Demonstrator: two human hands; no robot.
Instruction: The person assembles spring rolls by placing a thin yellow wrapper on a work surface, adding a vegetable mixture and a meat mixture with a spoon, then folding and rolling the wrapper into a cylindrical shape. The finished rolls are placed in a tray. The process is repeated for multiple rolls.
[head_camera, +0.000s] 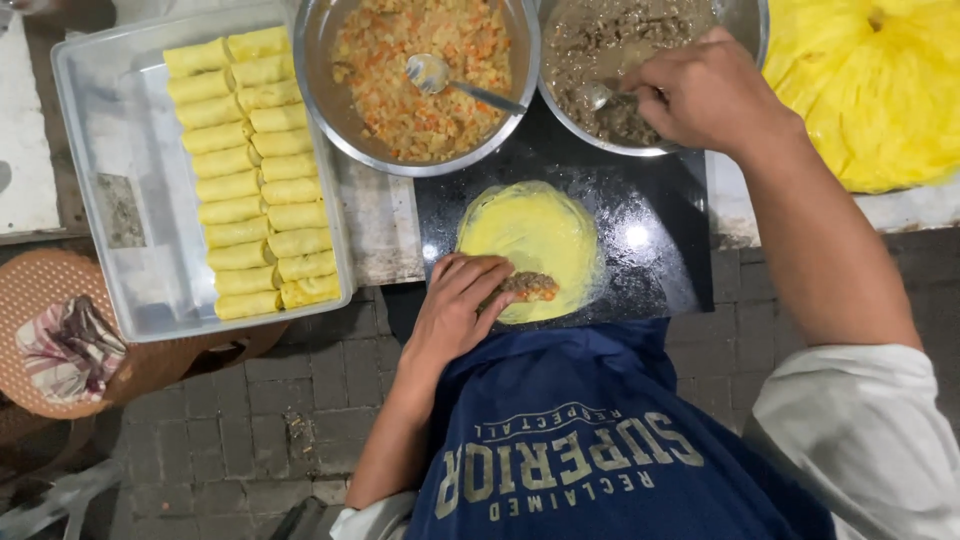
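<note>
A round yellow wrapper lies flat on a black board in front of me. A small heap of brown and orange filling sits on its near edge. My left hand rests on the wrapper's near left side, fingers touching the filling. My right hand reaches into the metal bowl of brown minced filling and grips a spoon there. A second metal bowl holds orange and pale chopped filling with its own spoon.
A clear plastic tray at the left holds two rows of several rolled yellow wraps. A yellow plastic bag lies at the far right. A round woven stool with a cloth stands lower left on the brick floor.
</note>
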